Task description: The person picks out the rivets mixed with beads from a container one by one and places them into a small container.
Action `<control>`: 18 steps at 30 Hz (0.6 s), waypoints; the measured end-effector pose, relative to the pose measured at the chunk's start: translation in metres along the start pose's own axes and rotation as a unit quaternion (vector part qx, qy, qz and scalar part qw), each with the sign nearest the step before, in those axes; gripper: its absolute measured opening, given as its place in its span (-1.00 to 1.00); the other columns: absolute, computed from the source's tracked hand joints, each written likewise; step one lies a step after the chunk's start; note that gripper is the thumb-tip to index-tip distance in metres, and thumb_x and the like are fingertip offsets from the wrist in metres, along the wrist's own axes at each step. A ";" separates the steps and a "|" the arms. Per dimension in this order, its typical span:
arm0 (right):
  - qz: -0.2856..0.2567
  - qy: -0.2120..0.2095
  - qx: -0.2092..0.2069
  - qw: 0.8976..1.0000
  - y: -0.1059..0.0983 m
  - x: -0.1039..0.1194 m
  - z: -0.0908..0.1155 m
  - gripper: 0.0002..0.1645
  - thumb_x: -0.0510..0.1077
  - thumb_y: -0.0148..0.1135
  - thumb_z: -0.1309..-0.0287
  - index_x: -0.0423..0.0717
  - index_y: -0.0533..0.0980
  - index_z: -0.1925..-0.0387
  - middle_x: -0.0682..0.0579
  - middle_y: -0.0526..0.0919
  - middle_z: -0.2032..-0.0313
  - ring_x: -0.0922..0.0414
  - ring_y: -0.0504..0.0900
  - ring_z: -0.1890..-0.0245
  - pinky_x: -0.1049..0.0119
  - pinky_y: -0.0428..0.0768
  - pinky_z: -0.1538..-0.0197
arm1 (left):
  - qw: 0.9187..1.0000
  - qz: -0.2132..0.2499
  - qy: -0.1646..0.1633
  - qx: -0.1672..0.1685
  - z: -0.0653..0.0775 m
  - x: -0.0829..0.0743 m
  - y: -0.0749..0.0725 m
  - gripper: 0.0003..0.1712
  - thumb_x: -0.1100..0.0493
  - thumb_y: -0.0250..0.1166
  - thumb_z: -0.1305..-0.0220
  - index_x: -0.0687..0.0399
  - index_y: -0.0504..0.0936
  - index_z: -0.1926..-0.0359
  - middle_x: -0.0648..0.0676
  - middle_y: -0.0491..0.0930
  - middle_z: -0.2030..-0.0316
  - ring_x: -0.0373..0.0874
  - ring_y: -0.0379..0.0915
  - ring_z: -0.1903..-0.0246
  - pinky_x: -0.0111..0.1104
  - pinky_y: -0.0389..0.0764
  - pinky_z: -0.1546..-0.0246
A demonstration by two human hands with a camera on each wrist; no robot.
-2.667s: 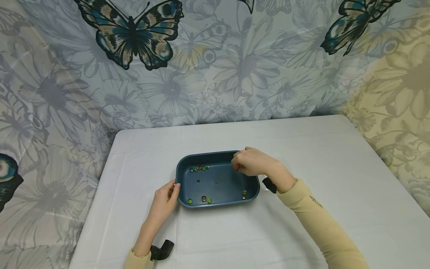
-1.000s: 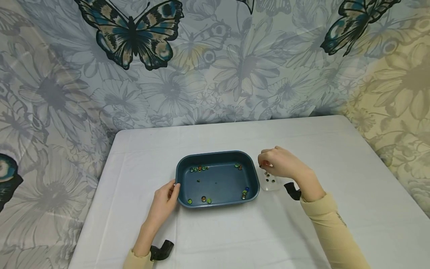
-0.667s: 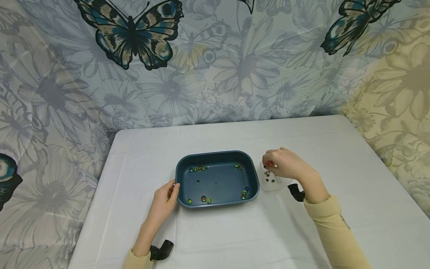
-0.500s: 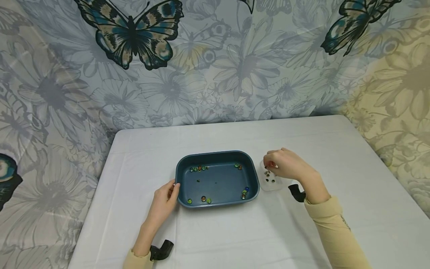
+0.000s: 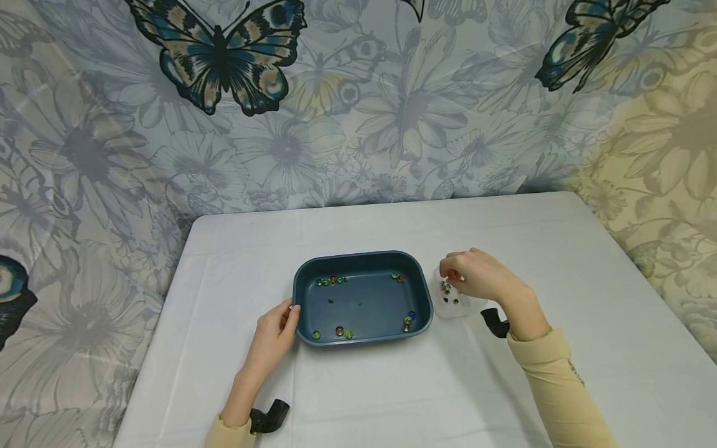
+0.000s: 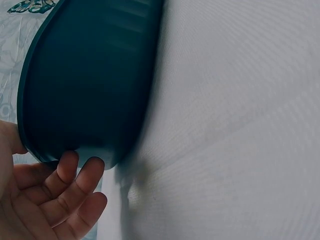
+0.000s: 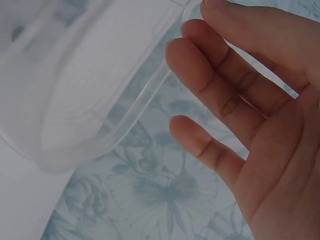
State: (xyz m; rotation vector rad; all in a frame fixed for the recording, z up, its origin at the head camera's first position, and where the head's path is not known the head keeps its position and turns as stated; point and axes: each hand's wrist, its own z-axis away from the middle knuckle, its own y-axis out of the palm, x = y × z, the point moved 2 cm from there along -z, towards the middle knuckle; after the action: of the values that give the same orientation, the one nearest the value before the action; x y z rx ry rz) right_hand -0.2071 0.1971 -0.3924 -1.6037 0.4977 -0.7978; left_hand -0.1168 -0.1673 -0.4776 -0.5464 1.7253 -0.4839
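A dark blue rectangular tray (image 5: 370, 311) lies on the table with several glass marbles (image 5: 333, 280) in it, mostly green and amber, one blue. My left hand (image 5: 274, 331) grips the tray's left end, thumb over the rim and fingers against the outside, as the left wrist view shows. To the tray's right stands a small clear plastic container (image 5: 455, 311) holding several small dark-centred marbles (image 5: 455, 301). My right hand (image 5: 476, 272) is over its far part, fingers bent down. In the right wrist view the thumb and index tips are cut off, so what they touch is hidden.
A white cloth (image 5: 358, 392) covers the table. Behind hangs a fabric backdrop (image 5: 285, 149) with flowers and butterflies. Black camera mounts (image 5: 271, 417) sit at both wrists.
Earlier my right hand was over the tray's far right corner; it has moved right to the clear container and stays there, nearly still. My left hand and the tray have not moved.
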 end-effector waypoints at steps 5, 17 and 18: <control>0.001 0.003 0.002 1.000 0.000 0.001 0.000 -0.80 -0.45 0.27 0.12 -0.11 0.56 0.52 0.19 0.43 0.58 0.28 0.30 0.60 0.16 0.39 0.33 | 1.000 0.001 -0.002 0.000 0.000 0.002 0.001 -0.71 0.14 0.07 -0.38 0.30 0.59 0.13 -0.06 0.45 0.57 -0.27 0.31 0.59 -0.45 0.40 0.58; 0.007 -0.013 -0.008 1.000 -0.002 0.007 -0.003 -0.81 -0.42 0.31 0.13 -0.09 0.55 0.53 0.20 0.43 0.58 0.28 0.31 0.58 0.22 0.36 0.35 | 1.000 0.003 -0.004 0.002 -0.001 0.000 0.000 -0.73 0.16 0.07 -0.38 0.27 0.59 0.14 -0.10 0.43 0.58 -0.27 0.31 0.61 -0.44 0.40 0.60; 0.008 -0.015 -0.010 1.000 -0.002 0.007 -0.004 -0.81 -0.42 0.31 0.13 -0.09 0.55 0.53 0.20 0.44 0.57 0.28 0.32 0.58 0.22 0.36 0.35 | 1.000 0.003 -0.004 0.002 -0.001 0.000 -0.001 -0.73 0.16 0.07 -0.38 0.27 0.59 0.14 -0.10 0.43 0.58 -0.27 0.31 0.61 -0.44 0.40 0.60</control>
State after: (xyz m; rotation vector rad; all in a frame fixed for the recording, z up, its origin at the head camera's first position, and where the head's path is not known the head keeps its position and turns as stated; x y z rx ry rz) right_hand -0.2051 0.1899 -0.3882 -1.6250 0.4976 -0.7584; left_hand -0.1175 -0.1677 -0.4770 -0.5388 1.7170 -0.4800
